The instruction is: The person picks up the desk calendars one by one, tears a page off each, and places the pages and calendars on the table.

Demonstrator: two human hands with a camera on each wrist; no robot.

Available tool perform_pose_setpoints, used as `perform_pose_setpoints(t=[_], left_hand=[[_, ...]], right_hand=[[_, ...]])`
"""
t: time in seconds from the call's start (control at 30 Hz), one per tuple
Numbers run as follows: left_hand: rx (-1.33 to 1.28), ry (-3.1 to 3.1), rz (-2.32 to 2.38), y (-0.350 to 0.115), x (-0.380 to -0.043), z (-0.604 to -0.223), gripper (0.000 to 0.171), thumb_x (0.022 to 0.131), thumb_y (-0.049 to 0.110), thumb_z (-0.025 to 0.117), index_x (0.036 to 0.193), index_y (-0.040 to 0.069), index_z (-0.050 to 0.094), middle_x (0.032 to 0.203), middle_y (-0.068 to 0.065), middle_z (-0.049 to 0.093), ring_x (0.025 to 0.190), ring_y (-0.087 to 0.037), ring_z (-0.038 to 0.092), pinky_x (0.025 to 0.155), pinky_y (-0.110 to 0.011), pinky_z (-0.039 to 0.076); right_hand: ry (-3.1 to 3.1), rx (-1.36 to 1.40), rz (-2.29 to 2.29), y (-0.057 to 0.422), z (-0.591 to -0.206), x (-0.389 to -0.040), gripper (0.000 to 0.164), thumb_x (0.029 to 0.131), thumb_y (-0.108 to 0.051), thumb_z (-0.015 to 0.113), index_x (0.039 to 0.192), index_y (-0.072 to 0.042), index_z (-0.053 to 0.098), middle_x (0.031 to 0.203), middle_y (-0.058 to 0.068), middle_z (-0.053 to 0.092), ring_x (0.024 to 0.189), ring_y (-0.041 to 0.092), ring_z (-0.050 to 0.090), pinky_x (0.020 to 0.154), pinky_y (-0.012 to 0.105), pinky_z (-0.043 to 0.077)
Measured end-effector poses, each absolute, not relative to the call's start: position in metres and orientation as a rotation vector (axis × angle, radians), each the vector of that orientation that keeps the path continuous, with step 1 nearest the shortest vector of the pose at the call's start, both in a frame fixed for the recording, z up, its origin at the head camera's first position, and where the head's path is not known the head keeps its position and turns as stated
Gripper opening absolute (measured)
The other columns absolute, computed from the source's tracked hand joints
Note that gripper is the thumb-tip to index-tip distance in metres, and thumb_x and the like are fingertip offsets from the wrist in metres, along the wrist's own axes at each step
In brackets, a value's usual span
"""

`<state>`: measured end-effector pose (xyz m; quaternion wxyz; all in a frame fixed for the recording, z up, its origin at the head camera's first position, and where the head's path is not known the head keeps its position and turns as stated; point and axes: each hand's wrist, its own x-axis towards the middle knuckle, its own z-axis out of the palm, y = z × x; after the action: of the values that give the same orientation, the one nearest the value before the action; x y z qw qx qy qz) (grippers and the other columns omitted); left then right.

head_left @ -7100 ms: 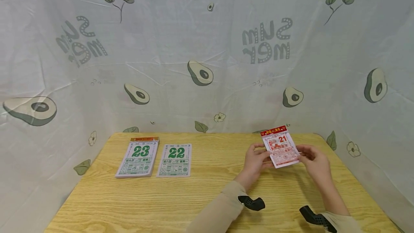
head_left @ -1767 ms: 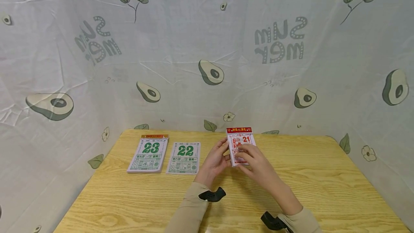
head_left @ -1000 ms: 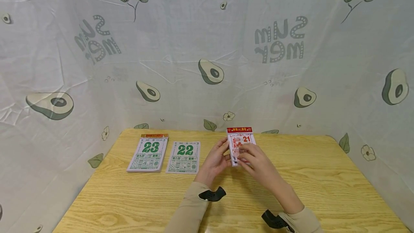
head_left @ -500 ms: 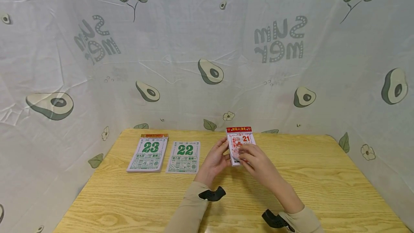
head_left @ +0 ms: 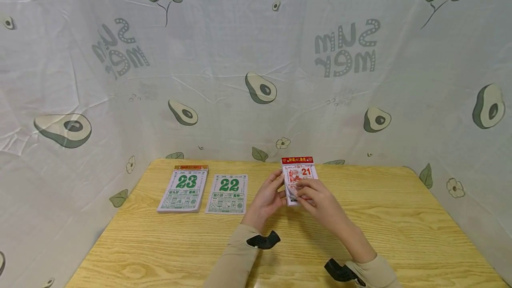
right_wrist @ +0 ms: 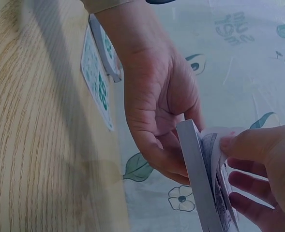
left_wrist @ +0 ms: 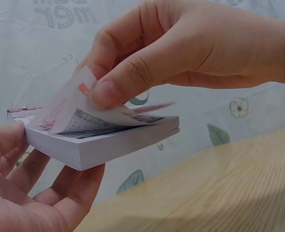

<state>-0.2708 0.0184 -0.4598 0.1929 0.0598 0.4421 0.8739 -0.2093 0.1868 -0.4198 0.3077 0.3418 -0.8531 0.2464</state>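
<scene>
A small tear-off calendar with a red header and a red 21 is held up over the table, its thick block of pages seen edge-on in the left wrist view. My left hand grips it by its left side, thumb along the edge and fingers underneath. With thumb and fingers my right hand pinches the lower part of the top sheet, which curls up off the block. Black print shows on the page beneath. The sheet's upper end still meets the header.
On the wooden table, left of my hands, lie a larger calendar pad with a green 23 and a loose calendar sheet with a green 22. A pale curtain printed with avocados hangs behind the table.
The small calendar has come leftward from the table's right side. My right hand has left its right edge for the front and lifted the top sheet's lower end.
</scene>
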Motion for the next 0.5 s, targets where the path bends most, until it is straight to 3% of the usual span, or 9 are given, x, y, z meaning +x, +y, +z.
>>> perform_pose_setpoints(t=[0.5], left_hand=[[0.178, 1.237, 2.424, 0.0207, -0.2726, -0.464, 0.035, 0.105, 0.028, 0.043, 0.139, 0.022, 0.046, 0.128, -0.004, 0.057, 0.094, -0.018, 0.065, 0.076, -0.036, 0.054]], right_hand=[[-2.251, 0.827, 0.742, 0.1881, -0.418, -0.2094, 0.015, 0.076, -0.001, 0.08, 0.086, -0.007, 0.07, 0.102, 0.008, 0.068, 0.096, 0.022, 0.063, 0.071, 0.029, 0.057]])
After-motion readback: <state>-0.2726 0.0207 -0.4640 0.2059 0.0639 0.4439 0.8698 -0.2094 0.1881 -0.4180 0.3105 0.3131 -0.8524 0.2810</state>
